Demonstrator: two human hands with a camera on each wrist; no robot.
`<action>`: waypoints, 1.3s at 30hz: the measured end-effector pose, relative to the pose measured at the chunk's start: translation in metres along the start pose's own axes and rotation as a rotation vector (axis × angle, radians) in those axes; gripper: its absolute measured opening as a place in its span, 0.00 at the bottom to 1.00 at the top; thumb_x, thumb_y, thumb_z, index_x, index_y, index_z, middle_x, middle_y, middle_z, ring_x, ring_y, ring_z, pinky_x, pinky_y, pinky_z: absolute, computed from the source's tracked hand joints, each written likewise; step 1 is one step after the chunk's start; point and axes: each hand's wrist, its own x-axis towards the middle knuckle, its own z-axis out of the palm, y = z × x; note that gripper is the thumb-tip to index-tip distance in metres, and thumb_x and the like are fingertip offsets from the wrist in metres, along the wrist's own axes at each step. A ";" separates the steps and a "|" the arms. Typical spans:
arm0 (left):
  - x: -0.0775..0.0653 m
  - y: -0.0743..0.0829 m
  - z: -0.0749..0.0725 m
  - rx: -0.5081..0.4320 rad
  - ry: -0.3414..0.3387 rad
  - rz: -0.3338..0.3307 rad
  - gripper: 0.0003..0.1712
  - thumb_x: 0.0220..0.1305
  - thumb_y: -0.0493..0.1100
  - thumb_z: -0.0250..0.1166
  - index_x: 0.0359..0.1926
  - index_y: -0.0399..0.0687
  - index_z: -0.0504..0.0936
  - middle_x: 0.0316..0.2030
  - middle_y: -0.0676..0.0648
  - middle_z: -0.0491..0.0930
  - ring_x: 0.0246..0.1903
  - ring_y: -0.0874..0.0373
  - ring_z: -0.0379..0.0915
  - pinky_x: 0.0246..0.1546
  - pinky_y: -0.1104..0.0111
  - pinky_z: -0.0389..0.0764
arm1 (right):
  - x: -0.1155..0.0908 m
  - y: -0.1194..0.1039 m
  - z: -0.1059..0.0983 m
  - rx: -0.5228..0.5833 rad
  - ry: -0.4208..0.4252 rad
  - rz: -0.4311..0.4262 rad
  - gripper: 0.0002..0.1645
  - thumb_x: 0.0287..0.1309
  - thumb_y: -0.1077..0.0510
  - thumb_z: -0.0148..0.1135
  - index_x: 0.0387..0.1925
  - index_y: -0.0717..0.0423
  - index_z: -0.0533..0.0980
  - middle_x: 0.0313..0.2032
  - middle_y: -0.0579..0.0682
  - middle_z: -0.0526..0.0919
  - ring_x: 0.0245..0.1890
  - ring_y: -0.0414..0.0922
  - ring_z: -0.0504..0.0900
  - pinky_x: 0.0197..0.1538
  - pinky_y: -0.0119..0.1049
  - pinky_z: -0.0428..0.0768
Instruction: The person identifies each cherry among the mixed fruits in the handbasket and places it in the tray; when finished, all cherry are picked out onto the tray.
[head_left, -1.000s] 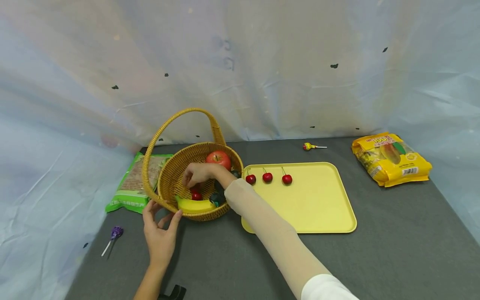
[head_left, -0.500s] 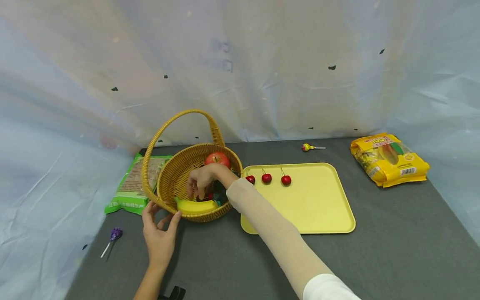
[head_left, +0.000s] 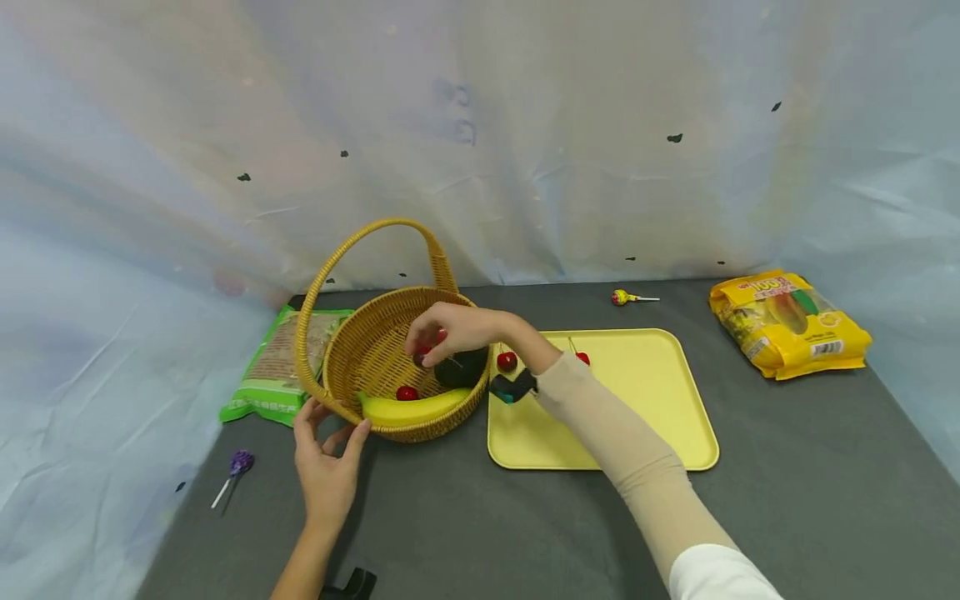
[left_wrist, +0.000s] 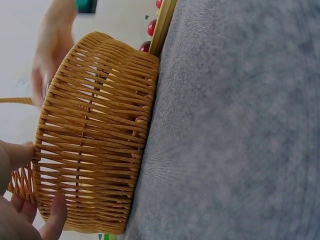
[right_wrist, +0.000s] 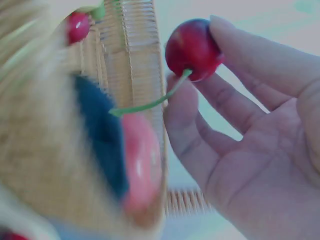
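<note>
My right hand (head_left: 465, 327) is above the wicker basket (head_left: 367, 333). It pinches a red cherry (right_wrist: 192, 49) with a green stem between thumb and fingers. At the basket's near left, my left hand (head_left: 330, 471) grips the rim where the arched handle joins, thumb and fingers on the weave in the left wrist view. Inside the basket lie a yellow banana (head_left: 412, 410), another cherry (head_left: 407, 392) and a dark green rounded fruit (head_left: 461, 372). A red apple (right_wrist: 142, 160) shows in the right wrist view; in the head view my right hand hides it.
A yellow tray (head_left: 637, 408) stands right of the basket, bearing cherries (head_left: 507, 361) partly behind the right arm. A yellow mango-print bag (head_left: 791, 325) is at far right, a yellow lollipop (head_left: 622, 297) behind the tray. Left are a green-edged bag (head_left: 277, 383) and purple lollipop (head_left: 242, 462).
My right hand has risen from low inside the basket and moved right, now carrying a cherry. The left hand keeps its hold on the rim. The head view has shifted slightly.
</note>
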 end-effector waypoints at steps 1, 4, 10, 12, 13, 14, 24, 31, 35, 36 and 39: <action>0.000 0.000 0.001 -0.006 0.000 0.003 0.40 0.55 0.17 0.65 0.67 0.26 0.61 0.57 0.55 0.67 0.59 0.48 0.67 0.45 0.75 0.81 | -0.015 0.001 -0.003 0.019 0.021 -0.006 0.13 0.65 0.65 0.64 0.51 0.63 0.80 0.48 0.56 0.82 0.43 0.51 0.83 0.46 0.40 0.83; -0.001 0.000 0.001 -0.015 -0.003 0.002 0.41 0.55 0.17 0.66 0.68 0.28 0.61 0.57 0.47 0.69 0.58 0.48 0.67 0.45 0.76 0.81 | -0.062 0.007 -0.008 0.085 0.095 -0.001 0.14 0.65 0.67 0.63 0.52 0.66 0.79 0.48 0.58 0.81 0.44 0.53 0.83 0.46 0.44 0.84; -0.004 -0.006 -0.002 -0.021 0.006 -0.020 0.41 0.57 0.20 0.67 0.70 0.36 0.62 0.58 0.32 0.66 0.59 0.49 0.67 0.45 0.77 0.81 | -0.147 0.016 -0.008 0.217 0.275 0.041 0.15 0.63 0.68 0.64 0.52 0.66 0.78 0.50 0.64 0.80 0.52 0.52 0.81 0.50 0.43 0.84; -0.004 -0.007 -0.002 -0.020 0.009 -0.023 0.41 0.58 0.21 0.67 0.70 0.38 0.63 0.58 0.31 0.66 0.59 0.49 0.67 0.46 0.76 0.81 | -0.171 0.019 -0.005 0.247 0.333 0.058 0.16 0.63 0.68 0.64 0.52 0.68 0.78 0.52 0.67 0.78 0.52 0.52 0.80 0.50 0.44 0.84; -0.004 -0.007 -0.002 -0.016 0.008 -0.023 0.41 0.58 0.21 0.67 0.70 0.38 0.63 0.58 0.32 0.66 0.59 0.50 0.67 0.46 0.76 0.81 | -0.182 0.021 -0.003 0.258 0.361 0.071 0.16 0.63 0.69 0.64 0.52 0.69 0.78 0.53 0.68 0.77 0.53 0.52 0.80 0.50 0.44 0.84; -0.004 -0.007 -0.001 -0.013 0.006 -0.024 0.41 0.58 0.22 0.67 0.71 0.39 0.62 0.58 0.32 0.66 0.59 0.50 0.67 0.46 0.76 0.81 | -0.193 0.023 -0.001 0.266 0.386 0.087 0.17 0.63 0.69 0.64 0.53 0.71 0.77 0.53 0.69 0.77 0.52 0.52 0.80 0.50 0.43 0.84; -0.002 -0.002 0.001 0.045 0.022 -0.045 0.41 0.59 0.25 0.69 0.71 0.38 0.62 0.57 0.43 0.68 0.58 0.57 0.66 0.45 0.78 0.80 | -0.257 0.046 0.015 -0.019 0.649 0.265 0.15 0.61 0.67 0.67 0.49 0.69 0.80 0.47 0.66 0.82 0.44 0.53 0.82 0.48 0.43 0.84; -0.001 -0.002 0.002 0.052 0.022 -0.039 0.42 0.57 0.23 0.69 0.71 0.35 0.61 0.57 0.43 0.68 0.58 0.56 0.66 0.45 0.79 0.79 | -0.255 0.059 0.019 -0.146 0.653 0.318 0.17 0.54 0.73 0.69 0.47 0.69 0.79 0.43 0.63 0.82 0.45 0.54 0.79 0.49 0.53 0.82; -0.002 -0.001 0.002 0.044 0.019 -0.048 0.42 0.57 0.23 0.69 0.70 0.34 0.61 0.57 0.40 0.67 0.58 0.52 0.66 0.45 0.80 0.79 | -0.249 0.061 0.023 -0.185 0.573 0.373 0.16 0.54 0.74 0.68 0.46 0.68 0.79 0.42 0.60 0.82 0.43 0.53 0.77 0.48 0.53 0.79; -0.002 -0.001 0.002 0.046 0.018 -0.045 0.41 0.58 0.24 0.69 0.70 0.34 0.61 0.57 0.40 0.67 0.58 0.51 0.66 0.45 0.80 0.79 | -0.248 0.060 0.024 -0.192 0.554 0.379 0.17 0.53 0.75 0.68 0.46 0.67 0.79 0.42 0.59 0.82 0.43 0.53 0.77 0.48 0.52 0.79; -0.002 0.000 0.002 0.058 0.019 -0.047 0.41 0.58 0.23 0.69 0.70 0.33 0.61 0.57 0.41 0.67 0.58 0.51 0.66 0.45 0.80 0.79 | -0.246 0.062 0.027 -0.219 0.508 0.384 0.18 0.52 0.74 0.69 0.46 0.66 0.80 0.43 0.57 0.82 0.42 0.52 0.78 0.47 0.51 0.79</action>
